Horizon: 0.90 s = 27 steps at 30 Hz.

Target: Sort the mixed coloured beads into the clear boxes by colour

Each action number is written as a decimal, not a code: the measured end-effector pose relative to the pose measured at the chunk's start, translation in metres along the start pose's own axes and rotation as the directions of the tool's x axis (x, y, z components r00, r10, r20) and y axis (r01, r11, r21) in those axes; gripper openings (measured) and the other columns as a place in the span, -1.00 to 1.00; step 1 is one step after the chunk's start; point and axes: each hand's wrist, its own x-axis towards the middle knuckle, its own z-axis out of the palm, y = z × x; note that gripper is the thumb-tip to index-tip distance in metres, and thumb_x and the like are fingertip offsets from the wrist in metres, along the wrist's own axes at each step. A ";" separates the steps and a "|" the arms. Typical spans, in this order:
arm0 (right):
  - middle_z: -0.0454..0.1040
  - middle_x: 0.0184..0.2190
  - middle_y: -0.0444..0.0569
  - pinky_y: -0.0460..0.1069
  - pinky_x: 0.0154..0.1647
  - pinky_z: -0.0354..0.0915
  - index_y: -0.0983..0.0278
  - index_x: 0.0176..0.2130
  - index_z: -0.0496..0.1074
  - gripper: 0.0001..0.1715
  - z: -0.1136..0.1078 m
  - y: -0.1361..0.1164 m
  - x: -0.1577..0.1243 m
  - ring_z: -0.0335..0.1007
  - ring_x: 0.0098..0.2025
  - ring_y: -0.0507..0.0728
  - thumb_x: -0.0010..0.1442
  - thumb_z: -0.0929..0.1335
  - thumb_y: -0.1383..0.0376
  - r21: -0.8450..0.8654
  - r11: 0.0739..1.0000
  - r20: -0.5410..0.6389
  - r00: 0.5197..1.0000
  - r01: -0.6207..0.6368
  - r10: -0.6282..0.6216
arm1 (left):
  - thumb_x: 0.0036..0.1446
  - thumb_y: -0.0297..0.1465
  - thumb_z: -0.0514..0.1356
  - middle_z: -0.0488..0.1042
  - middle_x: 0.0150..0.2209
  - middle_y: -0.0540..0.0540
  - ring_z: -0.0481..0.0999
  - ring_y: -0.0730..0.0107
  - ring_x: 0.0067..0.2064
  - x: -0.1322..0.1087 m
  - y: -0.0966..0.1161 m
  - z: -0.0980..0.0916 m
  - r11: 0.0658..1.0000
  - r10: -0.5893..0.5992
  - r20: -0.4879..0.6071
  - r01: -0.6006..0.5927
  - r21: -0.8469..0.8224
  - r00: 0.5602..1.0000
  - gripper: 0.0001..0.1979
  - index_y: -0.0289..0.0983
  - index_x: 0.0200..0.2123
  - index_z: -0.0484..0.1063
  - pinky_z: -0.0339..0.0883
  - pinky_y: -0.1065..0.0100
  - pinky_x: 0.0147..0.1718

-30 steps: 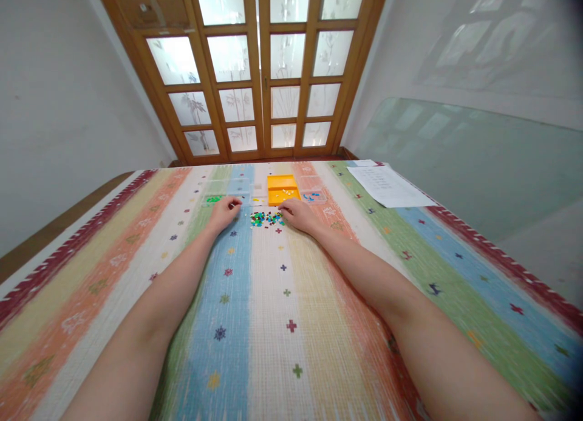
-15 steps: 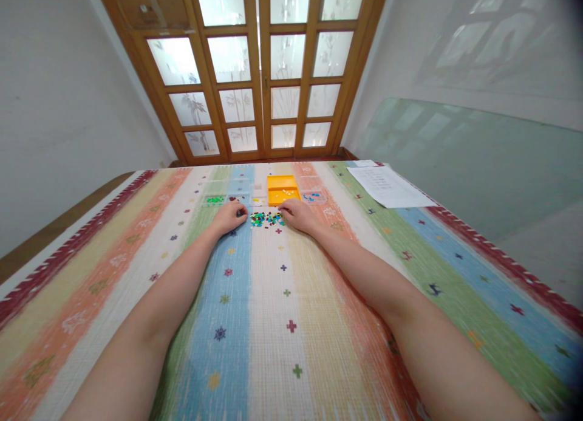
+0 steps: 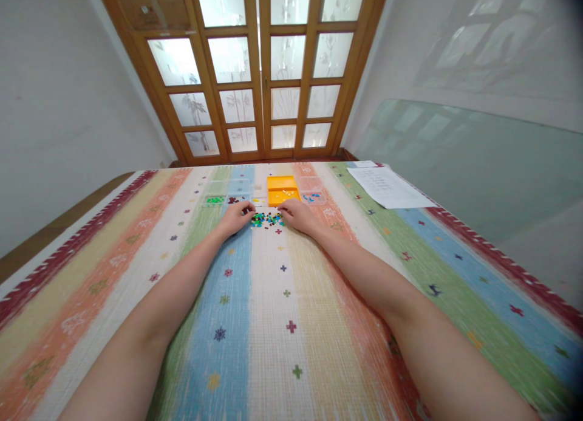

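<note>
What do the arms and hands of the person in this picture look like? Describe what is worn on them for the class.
Both the left arm and right arm are bare, with no sleeve in view, and taper towards the wrists. No watch or bracelet shows. The left hand and right hand are ungloved; the fingers are too small to rule out rings.

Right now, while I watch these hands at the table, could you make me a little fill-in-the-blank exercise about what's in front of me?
1. The mixed pile lies ____ the left hand and the right hand.
2. The small pieces inside the open orange box are coloured ____.
3. The group of pieces farthest left is coloured ____.
4. From the person's side, the large paper sheet lies on the table's ____ half.

Missing words: between; white; green; right.
</note>
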 end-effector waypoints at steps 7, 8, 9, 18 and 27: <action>0.57 -0.13 0.06 0.06 0.00 0.27 0.23 -0.07 0.56 -0.80 -0.004 -0.020 -0.001 0.42 -0.04 0.21 0.42 0.33 0.28 -0.037 0.985 -0.085 0.982 0.167 -0.170 | 0.19 -0.27 0.26 0.52 -0.34 -0.01 0.44 0.40 -0.34 0.002 0.024 0.022 0.962 -0.025 -0.065 0.007 -0.272 0.998 -0.84 -0.24 -0.26 0.48 0.34 0.36 -0.29; 0.56 -0.13 0.07 0.07 0.00 0.27 0.22 -0.07 0.55 -0.81 -0.004 -0.023 -0.001 0.42 -0.05 0.21 0.43 0.33 0.27 -0.042 0.981 -0.085 0.978 0.188 -0.191 | 0.18 -0.27 0.27 0.52 -0.34 -0.01 0.45 0.41 -0.34 0.002 0.026 0.024 0.951 -0.028 -0.069 0.006 -0.308 0.997 -0.84 -0.24 -0.26 0.47 0.34 0.36 -0.29; 0.56 -0.13 0.07 0.07 -0.01 0.27 0.22 -0.07 0.55 -0.81 -0.005 -0.025 -0.001 0.41 -0.05 0.21 0.43 0.34 0.26 -0.044 0.977 -0.082 0.974 0.207 -0.210 | 0.17 -0.27 0.28 0.52 -0.34 -0.01 0.46 0.41 -0.34 0.002 0.027 0.027 0.940 -0.029 -0.069 0.003 -0.341 0.997 -0.84 -0.24 -0.27 0.47 0.35 0.36 -0.29; 0.55 -0.18 0.06 0.06 -0.05 0.28 0.22 -0.14 0.54 -0.83 -0.004 -0.029 -0.001 0.40 -0.10 0.20 0.43 0.34 0.24 -0.042 0.960 -0.081 0.957 0.277 -0.280 | 0.14 -0.30 0.29 0.54 -0.32 -0.04 0.50 0.40 -0.31 0.001 0.037 0.035 0.900 -0.040 -0.030 0.023 -0.434 0.999 -0.86 -0.24 -0.28 0.48 0.38 0.35 -0.26; 0.55 -0.19 0.05 0.05 -0.06 0.26 0.23 -0.17 0.54 -0.85 -0.002 -0.028 0.000 0.40 -0.11 0.19 0.41 0.35 0.27 -0.049 0.968 -0.067 0.967 0.245 -0.247 | 0.18 -0.26 0.24 0.54 -0.34 -0.03 0.48 0.36 -0.31 -0.001 0.037 0.034 0.938 -0.074 -0.035 0.057 -0.341 0.997 -0.85 -0.22 -0.30 0.47 0.34 0.35 -0.28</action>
